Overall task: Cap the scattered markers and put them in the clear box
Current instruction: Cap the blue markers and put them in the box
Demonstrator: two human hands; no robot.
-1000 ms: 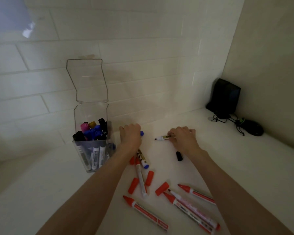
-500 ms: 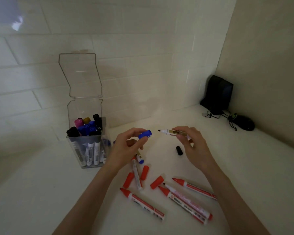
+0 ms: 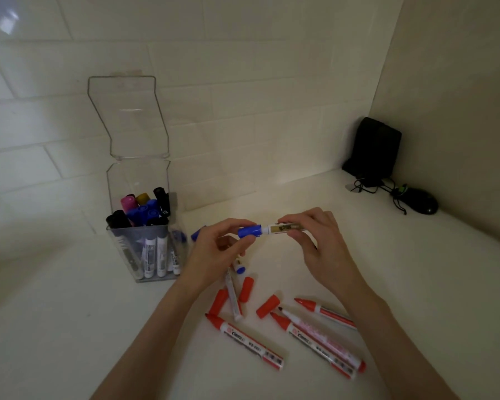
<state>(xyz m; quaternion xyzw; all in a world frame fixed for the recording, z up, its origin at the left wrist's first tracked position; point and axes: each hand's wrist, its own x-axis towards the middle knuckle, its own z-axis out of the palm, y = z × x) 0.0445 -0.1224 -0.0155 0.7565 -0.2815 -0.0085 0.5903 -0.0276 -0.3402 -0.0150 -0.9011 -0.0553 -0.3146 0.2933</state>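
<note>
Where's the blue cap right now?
Head view, centre: the left hand pinches the blue cap on the tip of the marker the right hand holds, right of the clear box.

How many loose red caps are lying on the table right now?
3. One red cap lies beside the left forearm, one just right of it, one farther right near the marker tips. The forearm may hide others.

Both hands are up beside the clear plastic box (image 3: 119, 255), and the left hand (image 3: 214, 254) has pushed the blue plastic cap (image 3: 249, 231) onto the gold-labelled white marker (image 3: 283, 228) gripped by the right hand (image 3: 318, 243).
</note>
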